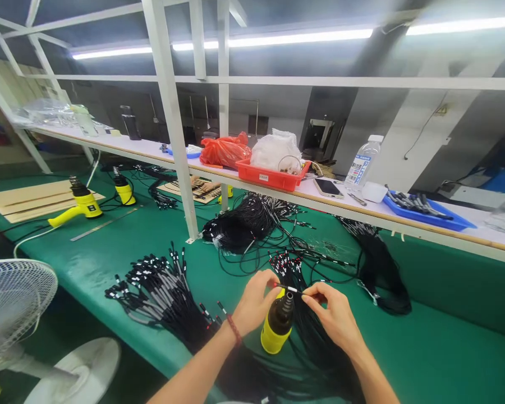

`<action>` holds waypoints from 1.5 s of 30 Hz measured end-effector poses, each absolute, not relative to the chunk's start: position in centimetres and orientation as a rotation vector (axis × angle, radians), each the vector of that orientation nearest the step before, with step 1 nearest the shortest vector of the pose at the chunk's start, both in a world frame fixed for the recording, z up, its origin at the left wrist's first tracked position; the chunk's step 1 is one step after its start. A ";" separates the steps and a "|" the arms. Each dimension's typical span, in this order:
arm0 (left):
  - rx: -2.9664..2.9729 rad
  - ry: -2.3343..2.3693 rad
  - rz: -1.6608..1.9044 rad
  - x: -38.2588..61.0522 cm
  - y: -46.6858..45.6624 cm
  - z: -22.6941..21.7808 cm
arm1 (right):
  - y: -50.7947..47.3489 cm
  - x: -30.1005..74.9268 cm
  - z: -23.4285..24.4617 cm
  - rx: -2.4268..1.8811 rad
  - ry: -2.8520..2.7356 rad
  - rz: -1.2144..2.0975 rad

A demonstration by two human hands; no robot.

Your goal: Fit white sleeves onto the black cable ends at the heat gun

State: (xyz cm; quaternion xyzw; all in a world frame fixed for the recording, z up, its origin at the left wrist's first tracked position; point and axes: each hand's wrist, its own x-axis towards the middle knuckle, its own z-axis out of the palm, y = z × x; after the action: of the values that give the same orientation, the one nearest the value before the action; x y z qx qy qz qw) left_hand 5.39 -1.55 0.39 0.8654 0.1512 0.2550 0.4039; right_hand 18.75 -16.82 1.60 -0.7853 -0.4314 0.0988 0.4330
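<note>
My left hand (pixel 255 303) and my right hand (pixel 332 317) pinch a thin black cable (pixel 288 289) between their fingertips. The cable has a white sleeve and a red tip, and it is held just above the nozzle of an upright yellow-and-black heat gun (pixel 278 325). The heat gun stands between my hands on the green workbench (pixel 425 336). Several black cables with white sleeves lie fanned out in a bundle (pixel 160 297) to the left of my left hand. More black cables (pixel 315 342) lie under my right hand.
Coiled black cables (pixel 239 227) and two more yellow heat guns (pixel 82 205) (pixel 124 188) lie further along the bench. A white shelf (pixel 324 193) on metal posts crosses above it, holding a red tray (pixel 269 174), a phone (pixel 328 188), a water bottle (pixel 364 163) and a blue tray (pixel 425 213). A fan (pixel 12 303) stands at lower left.
</note>
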 end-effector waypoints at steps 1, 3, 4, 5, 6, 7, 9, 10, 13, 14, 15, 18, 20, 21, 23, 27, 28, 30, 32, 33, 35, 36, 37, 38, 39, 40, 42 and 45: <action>2.186 0.403 0.652 5.4 -1.3 0.2 | -16.9 19.0 1.4 -1.969 -1.041 0.235; 2.222 0.483 0.639 5.1 -0.6 -0.5 | -17.1 19.9 0.6 -2.007 -0.940 0.209; 2.265 0.534 0.598 4.9 -0.2 -1.0 | -17.2 20.5 0.1 -2.030 -0.881 0.196; 2.314 0.584 0.538 4.5 0.3 -1.8 | -17.4 21.1 -0.6 -2.052 -0.822 0.186; 2.363 0.626 0.463 3.9 0.8 -2.7 | -17.6 21.8 -1.3 -2.072 -0.766 0.178; 2.406 0.655 0.379 3.3 1.3 -3.8 | -17.8 22.5 -2.1 -2.087 -0.715 0.172; 2.454 0.675 0.217 2.0 2.1 -6.3 | -18.0 23.7 -3.9 -2.114 -0.618 0.169; 2.469 0.673 0.135 1.2 2.3 -7.6 | -18.2 24.1 -4.8 -2.123 -0.584 0.177; 2.518 0.596 -0.120 -0.9 2.6 -11.2 | -18.5 24.8 -7.1 -2.125 -0.549 0.241; 2.532 0.554 -0.190 -1.4 2.5 -12.0 | -18.7 24.9 -7.7 -2.117 -0.554 0.267; 2.546 0.514 -0.246 -1.9 2.3 -12.7 | -18.8 24.9 -8.2 -2.106 -0.563 0.294; 2.596 0.447 -0.323 -2.7 1.9 -13.3 | -19.4 24.7 -9.1 -2.065 -0.599 0.365; 2.635 0.453 -0.327 -2.9 1.9 -12.9 | -19.9 24.6 -9.1 -2.041 -0.621 0.397; 2.655 0.463 -0.328 -3.0 2.0 -12.6 | -20.1 24.6 -9.0 -2.032 -0.629 0.404; 2.691 0.483 -0.337 -3.2 2.9 -11.6 | -20.7 24.6 -8.6 -2.020 -0.641 0.408; 2.760 0.513 -0.373 -4.7 5.8 -8.7 | -21.8 24.4 -6.6 -2.005 -0.665 0.409; 2.776 0.522 -0.381 -5.2 6.4 -7.7 | -21.9 24.3 -5.9 -2.004 -0.671 0.412; 2.804 0.537 -0.385 -6.1 7.3 -5.2 | -22.0 23.9 -4.5 -1.994 -0.691 0.413; 2.822 0.505 -0.358 -6.4 7.0 -1.9 | -21.8 22.9 -2.8 -1.962 -0.735 0.411; 2.834 0.443 -0.312 -6.4 6.4 -0.1 | -21.6 22.1 -1.9 -1.940 -0.770 0.415; 2.848 0.272 -0.168 -5.7 4.3 3.4 | -21.0 20.1 -0.1 -1.890 -0.863 0.450; 2.862 0.216 -0.092 -5.1 2.9 5.0 | -20.8 18.8 0.9 -1.870 -0.926 0.485; 2.885 0.170 -0.037 -4.4 1.6 6.3 | -20.5 17.5 1.8 -1.850 -0.994 0.529; 2.903 0.133 -0.003 -3.6 0.2 7.4 | -20.3 16.2 2.6 -1.831 -1.058 0.558; 2.914 0.114 0.041 -2.8 -1.0 8.1 | -20.2 15.0 3.4 -1.818 -1.126 0.585; 2.913 0.088 0.084 -1.9 -2.1 8.6 | -20.1 14.0 4.1 -1.811 -1.192 0.609; 2.908 0.058 0.154 -0.2 -3.5 8.7 | -19.9 12.7 5.0 -1.801 -1.294 0.656; 2.875 0.061 0.251 1.6 -4.3 8.0 | -19.6 12.8 5.6 -1.832 -1.282 0.629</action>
State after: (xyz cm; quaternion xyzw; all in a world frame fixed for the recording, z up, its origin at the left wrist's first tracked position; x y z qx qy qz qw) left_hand 1.56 -4.27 7.99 0.9879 0.0209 0.0862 0.1272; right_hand 12.76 -19.58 5.56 -0.7234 -0.5065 0.2484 0.3980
